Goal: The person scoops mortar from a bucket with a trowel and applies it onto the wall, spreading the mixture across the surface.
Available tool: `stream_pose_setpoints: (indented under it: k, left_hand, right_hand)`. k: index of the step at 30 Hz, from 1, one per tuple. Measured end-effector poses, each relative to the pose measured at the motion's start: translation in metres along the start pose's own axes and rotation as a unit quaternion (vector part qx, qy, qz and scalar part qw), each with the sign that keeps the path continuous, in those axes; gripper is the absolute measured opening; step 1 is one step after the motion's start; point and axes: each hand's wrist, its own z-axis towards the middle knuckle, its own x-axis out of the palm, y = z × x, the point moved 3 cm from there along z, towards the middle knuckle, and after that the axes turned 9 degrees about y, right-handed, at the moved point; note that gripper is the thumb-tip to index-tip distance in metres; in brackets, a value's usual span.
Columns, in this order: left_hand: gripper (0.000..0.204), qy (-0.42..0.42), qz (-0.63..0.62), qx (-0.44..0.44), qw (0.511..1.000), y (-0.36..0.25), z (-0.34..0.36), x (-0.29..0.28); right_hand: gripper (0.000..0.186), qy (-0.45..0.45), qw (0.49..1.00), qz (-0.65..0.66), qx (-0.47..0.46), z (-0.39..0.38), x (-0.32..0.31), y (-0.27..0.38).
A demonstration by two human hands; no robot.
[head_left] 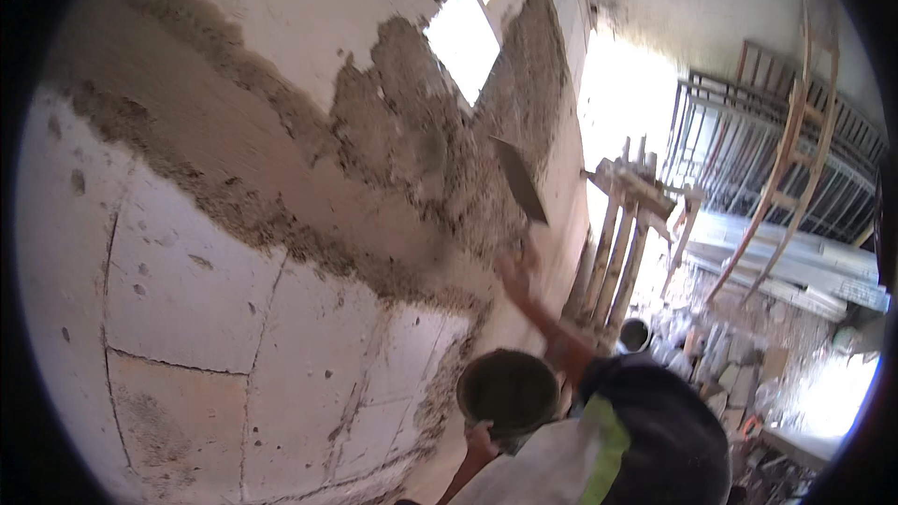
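Observation:
My right hand (520,273), a little blurred, is closed on a trowel near the wall. The grey flat blade of the trowel (520,183) points up, in front of the rough wet mortar (458,182) below a small bright opening. Its handle is mostly hidden in my fingers. Lower down, my left hand (481,440) grips the near left rim of a dark round bucket (554,387). Grey-brown mortar seems to lie inside the bucket, though its depth is hard to make out. My right forearm reaches past the bucket's right side.
A smoothed mortar band (234,145) runs slantwise over the pale block wall (187,290). To the right stand a wooden trestle (617,234), a wooden ladder (790,164) and metal grilles (716,131). Rubble (739,369) and another bucket (635,335) lie on the floor.

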Motion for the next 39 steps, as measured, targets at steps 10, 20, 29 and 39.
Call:
stream_pose_setpoints:
  k: [10, 20, 29, 39]
  left_hand:
    - [0.028, -0.129, 0.081, 0.135, 0.979, 0.0, -0.033, 0.036]
    - [0.052, -0.084, 0.081, 0.181, 0.976, -0.022, -0.024, 0.069]
    - [0.059, -0.112, 0.14, 0.127, 0.976, -0.032, 0.001, 0.066]
    - [0.033, -0.086, 0.123, 0.233, 0.961, -0.013, 0.006, 0.04]
  right_hand:
    - [0.016, -0.014, 0.906, 0.329, 0.265, 0.101, 0.061, 0.122]
    - [0.014, 0.016, 0.907, 0.298, 0.299, 0.15, 0.087, 0.135]
    - [0.018, 0.147, 0.81, 0.461, 0.33, 0.1, 0.103, 0.212]
    - [0.039, -0.319, 0.924, -0.095, -0.189, 0.102, -0.076, 0.272]
